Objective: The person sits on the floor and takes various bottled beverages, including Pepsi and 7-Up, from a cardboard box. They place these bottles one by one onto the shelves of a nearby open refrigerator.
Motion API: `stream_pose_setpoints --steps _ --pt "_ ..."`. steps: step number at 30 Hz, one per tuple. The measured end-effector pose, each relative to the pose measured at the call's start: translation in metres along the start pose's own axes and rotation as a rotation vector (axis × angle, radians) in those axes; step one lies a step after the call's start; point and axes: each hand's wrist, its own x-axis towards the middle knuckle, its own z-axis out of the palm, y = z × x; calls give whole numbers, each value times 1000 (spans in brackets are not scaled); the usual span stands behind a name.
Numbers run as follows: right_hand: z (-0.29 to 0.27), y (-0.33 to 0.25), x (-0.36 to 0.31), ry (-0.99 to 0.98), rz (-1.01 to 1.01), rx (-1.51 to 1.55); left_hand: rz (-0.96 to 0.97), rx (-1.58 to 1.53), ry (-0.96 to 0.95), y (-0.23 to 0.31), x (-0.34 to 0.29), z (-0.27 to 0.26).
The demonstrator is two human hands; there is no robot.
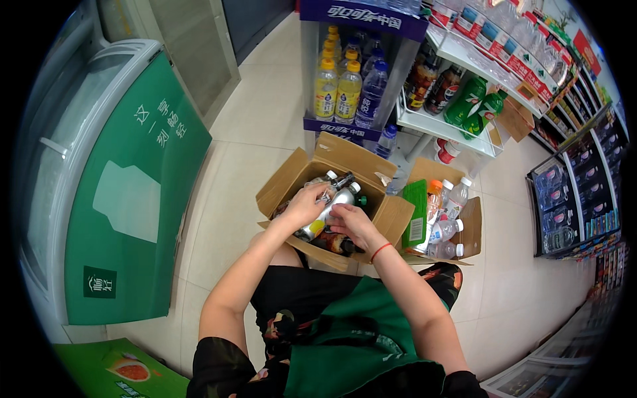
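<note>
Head view, looking down on a person crouched on a pale tiled floor (pixel 265 113) in a shop aisle.

Largest features: a chest freezer (pixel 99 166) with a green panel and curved glass lid fills the left side; shelving (pixel 464 86) stocked with bottled drinks rises at upper right, with a narrow blue display rack (pixel 352 73) of yellow-capped and clear bottles directly ahead.

Centre: an open cardboard box (pixel 332 162), flaps spread, stands on the floor just in front of the knees. A second, shallower carton (pixel 468 229) touches its right side and holds upright clear bottles and a flat green pack (pixel 416 212).

Inside the open box several bottles lie jumbled. The silver-grey bottle (pixel 338 199) lies tilted, its long axis running from the lower left near the person up to the white cap at the far right.

Left hand (pixel 304 205): fingers curled closed over the upper-left part of the bottle, gripping it. Right hand (pixel 355 225): fingers bent down at the near right side of the same bottle, touching it; whether they fully close on it cannot be told. A red cord circles the right wrist. Both hands are on the bottle, the left one higher and the right one nearer the person. A dark bottle (pixel 335 244) lies just below the right hand.
</note>
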Motion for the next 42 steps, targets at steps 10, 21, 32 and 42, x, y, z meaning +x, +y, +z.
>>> stream_pose_setpoints --steps 10,21,32,42 --pt "28 22 21 85 17 165 -175 300 41 -30 -16 7" --pt "33 17 5 28 13 393 -158 463 54 -6 -19 8" --pt "21 -13 -58 325 -615 -93 130 108 390 74 -31 6" --pt "-68 -89 -87 619 -1111 -294 452 -192 385 173 58 50"
